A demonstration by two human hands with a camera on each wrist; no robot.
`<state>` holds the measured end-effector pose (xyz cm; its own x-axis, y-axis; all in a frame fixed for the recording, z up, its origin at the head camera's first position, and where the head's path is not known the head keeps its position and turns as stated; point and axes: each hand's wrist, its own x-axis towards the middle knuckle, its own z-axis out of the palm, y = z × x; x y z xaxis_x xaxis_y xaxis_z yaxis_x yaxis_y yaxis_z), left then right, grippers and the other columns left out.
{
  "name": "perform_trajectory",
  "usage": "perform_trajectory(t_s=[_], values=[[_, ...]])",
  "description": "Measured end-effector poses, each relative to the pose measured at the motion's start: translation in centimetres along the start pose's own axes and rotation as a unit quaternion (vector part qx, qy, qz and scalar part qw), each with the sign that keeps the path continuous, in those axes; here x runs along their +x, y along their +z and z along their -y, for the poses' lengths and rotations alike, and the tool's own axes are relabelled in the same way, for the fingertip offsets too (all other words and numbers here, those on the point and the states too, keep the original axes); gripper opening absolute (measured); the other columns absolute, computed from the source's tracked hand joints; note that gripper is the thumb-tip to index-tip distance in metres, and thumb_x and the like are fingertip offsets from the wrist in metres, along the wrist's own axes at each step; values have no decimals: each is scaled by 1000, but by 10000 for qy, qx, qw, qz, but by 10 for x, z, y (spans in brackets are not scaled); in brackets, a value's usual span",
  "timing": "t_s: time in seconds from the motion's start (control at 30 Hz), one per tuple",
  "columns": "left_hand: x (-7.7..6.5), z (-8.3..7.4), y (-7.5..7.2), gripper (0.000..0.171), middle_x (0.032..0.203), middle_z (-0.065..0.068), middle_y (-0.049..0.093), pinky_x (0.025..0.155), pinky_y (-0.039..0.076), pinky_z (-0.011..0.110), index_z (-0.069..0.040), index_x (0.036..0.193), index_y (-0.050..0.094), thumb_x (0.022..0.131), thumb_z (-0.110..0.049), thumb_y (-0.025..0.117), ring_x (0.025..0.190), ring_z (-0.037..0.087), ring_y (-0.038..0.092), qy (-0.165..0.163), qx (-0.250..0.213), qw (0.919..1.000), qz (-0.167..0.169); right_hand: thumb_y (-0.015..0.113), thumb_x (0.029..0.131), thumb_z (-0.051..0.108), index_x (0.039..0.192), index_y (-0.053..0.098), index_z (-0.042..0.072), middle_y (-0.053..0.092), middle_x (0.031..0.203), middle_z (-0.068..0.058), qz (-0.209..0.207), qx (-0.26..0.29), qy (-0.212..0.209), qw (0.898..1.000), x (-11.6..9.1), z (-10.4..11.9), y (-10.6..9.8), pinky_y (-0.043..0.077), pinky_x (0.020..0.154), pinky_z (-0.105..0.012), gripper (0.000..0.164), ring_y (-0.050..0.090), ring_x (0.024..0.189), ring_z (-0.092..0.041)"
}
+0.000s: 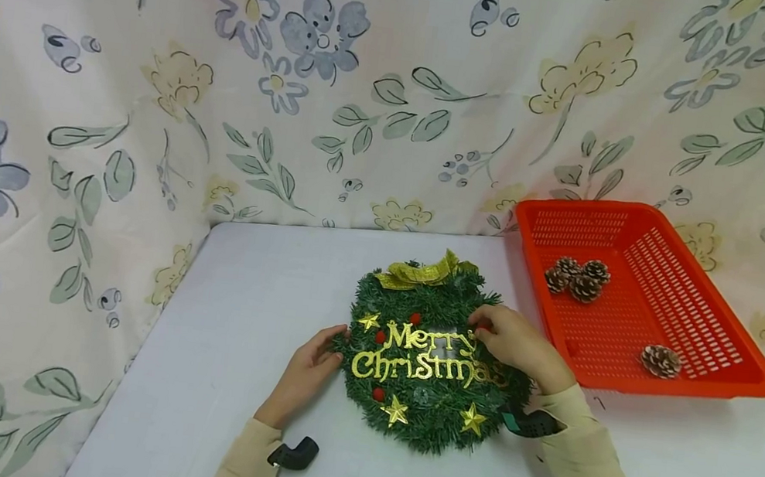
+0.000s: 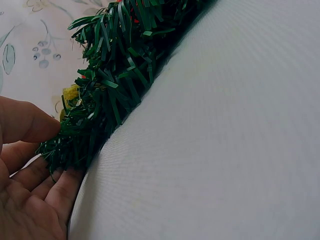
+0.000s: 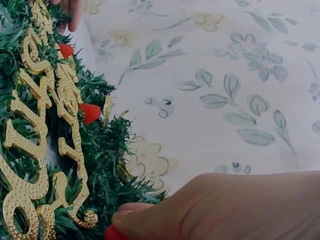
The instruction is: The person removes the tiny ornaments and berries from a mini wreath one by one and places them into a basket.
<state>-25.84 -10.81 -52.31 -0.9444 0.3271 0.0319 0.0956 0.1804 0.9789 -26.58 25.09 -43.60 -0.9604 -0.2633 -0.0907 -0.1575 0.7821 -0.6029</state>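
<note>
A green tinsel Christmas wreath (image 1: 433,423) lies on the white table, with gold "Merry Christmas" lettering (image 1: 428,368), gold stars (image 1: 395,411) and small red berries (image 1: 378,394) on it. At its top sits a gold ribbon bow (image 1: 420,275). My left hand (image 1: 313,363) holds the wreath's left edge; in the left wrist view the thumb (image 2: 30,122) is over the tinsel and the fingers are under it. At the upper right of the ring, beside the "y", is my right hand (image 1: 518,344). Its thumb and fingertips pinch a red berry (image 3: 114,234), mostly hidden behind them.
A red plastic basket (image 1: 705,303) stands at the table's right, close to the wreath and my right forearm. Several pine cones (image 1: 585,288) cluster at its left, and another pine cone (image 1: 660,361) lies near its front. A floral curtain (image 1: 368,112) hangs behind the table (image 1: 244,294).
</note>
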Motion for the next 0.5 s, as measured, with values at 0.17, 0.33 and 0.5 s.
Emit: perform_trajectory(t_s=[0.17,0.33,0.5], values=[[0,-1,0,51,147,21,54,100,49,12,-2,150,46,100,4,53,140,39,49,6,-25,10000,1,61,97,2,110,71,-1,68,101,-14,-317,-95,-177,9993,0,2,-2,54,77,-42,17,61,87,-23],[0,-1,0,50,147,22,54,100,50,13,-1,149,46,100,4,54,140,40,49,17,-62,10000,14,62,95,2,111,73,1,63,94,-11,-565,57,-210,9982,0,3,-4,45,69,-33,18,51,77,-19],[0,-1,0,50,147,22,53,98,51,13,-1,150,46,100,4,53,140,40,49,6,-52,10000,53,63,91,-4,117,70,-1,60,95,-12,-759,234,-357,9962,0,4,-6,40,68,-30,27,48,78,-19]])
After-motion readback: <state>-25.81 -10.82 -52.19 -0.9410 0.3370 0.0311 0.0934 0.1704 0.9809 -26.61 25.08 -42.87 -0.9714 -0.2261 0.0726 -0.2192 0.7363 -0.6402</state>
